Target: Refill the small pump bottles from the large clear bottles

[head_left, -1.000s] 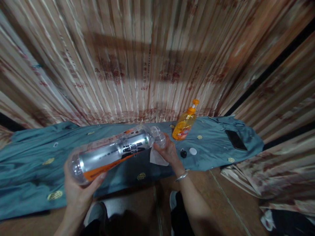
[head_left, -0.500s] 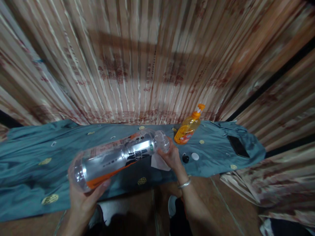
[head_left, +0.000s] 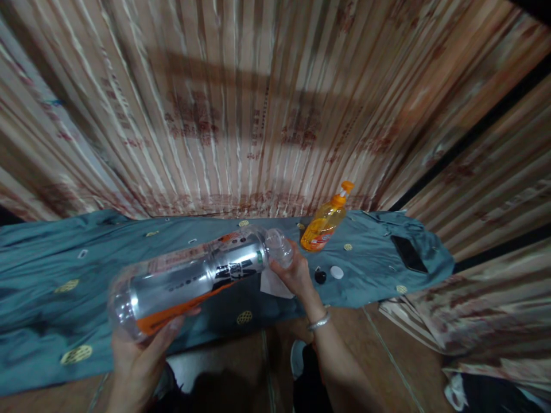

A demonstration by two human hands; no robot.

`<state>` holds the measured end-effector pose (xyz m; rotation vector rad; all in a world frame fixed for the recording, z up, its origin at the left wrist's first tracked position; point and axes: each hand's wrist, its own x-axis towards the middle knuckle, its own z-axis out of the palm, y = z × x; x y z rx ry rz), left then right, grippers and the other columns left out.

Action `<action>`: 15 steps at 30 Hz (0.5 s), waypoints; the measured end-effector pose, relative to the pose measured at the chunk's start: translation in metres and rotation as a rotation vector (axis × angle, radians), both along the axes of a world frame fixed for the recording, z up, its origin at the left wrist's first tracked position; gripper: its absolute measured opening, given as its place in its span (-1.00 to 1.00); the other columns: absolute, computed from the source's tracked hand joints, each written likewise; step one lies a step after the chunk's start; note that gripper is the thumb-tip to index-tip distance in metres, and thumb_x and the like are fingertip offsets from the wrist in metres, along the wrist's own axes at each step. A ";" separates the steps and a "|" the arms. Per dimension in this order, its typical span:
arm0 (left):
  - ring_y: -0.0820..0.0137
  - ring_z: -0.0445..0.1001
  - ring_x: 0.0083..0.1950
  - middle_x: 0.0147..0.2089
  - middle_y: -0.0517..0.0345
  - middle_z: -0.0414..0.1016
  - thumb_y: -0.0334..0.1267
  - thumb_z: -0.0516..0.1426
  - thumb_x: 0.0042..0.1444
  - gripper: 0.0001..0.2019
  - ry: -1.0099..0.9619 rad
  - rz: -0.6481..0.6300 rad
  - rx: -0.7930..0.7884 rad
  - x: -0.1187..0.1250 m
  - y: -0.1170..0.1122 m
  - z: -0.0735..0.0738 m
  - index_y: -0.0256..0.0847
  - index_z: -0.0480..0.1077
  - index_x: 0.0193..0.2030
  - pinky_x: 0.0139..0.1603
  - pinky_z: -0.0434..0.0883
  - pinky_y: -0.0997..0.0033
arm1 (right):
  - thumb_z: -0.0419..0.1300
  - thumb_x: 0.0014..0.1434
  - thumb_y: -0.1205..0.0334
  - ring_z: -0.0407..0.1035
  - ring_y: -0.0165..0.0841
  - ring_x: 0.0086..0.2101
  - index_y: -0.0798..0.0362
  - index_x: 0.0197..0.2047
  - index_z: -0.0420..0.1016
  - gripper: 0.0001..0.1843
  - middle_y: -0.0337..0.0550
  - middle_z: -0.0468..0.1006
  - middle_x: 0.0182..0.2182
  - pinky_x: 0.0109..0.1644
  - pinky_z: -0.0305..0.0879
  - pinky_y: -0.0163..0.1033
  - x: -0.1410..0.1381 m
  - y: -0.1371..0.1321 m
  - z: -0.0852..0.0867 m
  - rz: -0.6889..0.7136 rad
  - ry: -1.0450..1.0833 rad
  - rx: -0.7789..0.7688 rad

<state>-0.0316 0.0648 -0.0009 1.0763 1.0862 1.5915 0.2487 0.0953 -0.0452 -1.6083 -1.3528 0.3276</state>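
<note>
Left hand (head_left: 140,358): grip curled round base of large bottle (head_left: 185,281), clear plastic, cylindrical, glossy silver-and-orange label, held aslant over teal cloth-covered surface (head_left: 34,246). Right hand (head_left: 297,272): grip grasping clear rounded piece (head_left: 278,245) at bottle's neck end. Beyond: black round piece (head_left: 320,276), translucent amber pump bottle (head_left: 325,226), flat white disc (head_left: 336,272).

The large bottle (head_left: 193,281) is clear, its label (head_left: 172,293) silver and orange with black lettering (head_left: 235,271). The pump bottle (head_left: 323,226) is amber, its top (head_left: 339,199) orange. Yellow crosshatched rounds (head_left: 76,354) dot the teal cloth (head_left: 142,244); dark-red prints (head_left: 301,127) mark the beige-striped curtain (head_left: 232,172).
</note>
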 end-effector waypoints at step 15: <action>0.14 0.64 -0.38 0.10 0.10 0.56 -0.27 0.47 -0.45 -0.02 0.002 0.030 -0.005 0.004 0.001 -0.001 0.18 0.30 0.24 -0.38 0.67 -0.03 | 0.35 -0.02 0.18 0.59 -0.18 -0.20 0.00 0.15 0.36 -0.37 -0.13 0.67 -0.16 -0.13 0.53 -0.14 0.002 0.000 0.001 -0.022 0.016 -0.032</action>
